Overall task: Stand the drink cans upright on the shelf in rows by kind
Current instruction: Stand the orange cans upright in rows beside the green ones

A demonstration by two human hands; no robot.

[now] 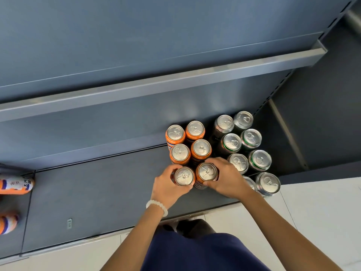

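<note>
Several orange cans stand upright in two rows on the dark bottom shelf [97, 196]. My left hand [168, 186] grips the front left orange can [184, 176]. Beside it, my right hand [226, 178] grips the front right orange can [207, 172]. To their right, dark cans with green rims [259, 160] stand upright in two rows, and the front one [268, 183] reaches the shelf edge. My right wrist hides part of one dark can [250, 183]. Two orange cans lie on their sides at the far left, one [16, 185] above the other [8, 222].
An upper grey shelf [156, 83] overhangs the back of the bottom shelf. A dark upright panel [312, 122] closes off the right side. Pale floor tiles [322, 208] lie below the shelf edge, and my dark blue clothing fills the bottom middle.
</note>
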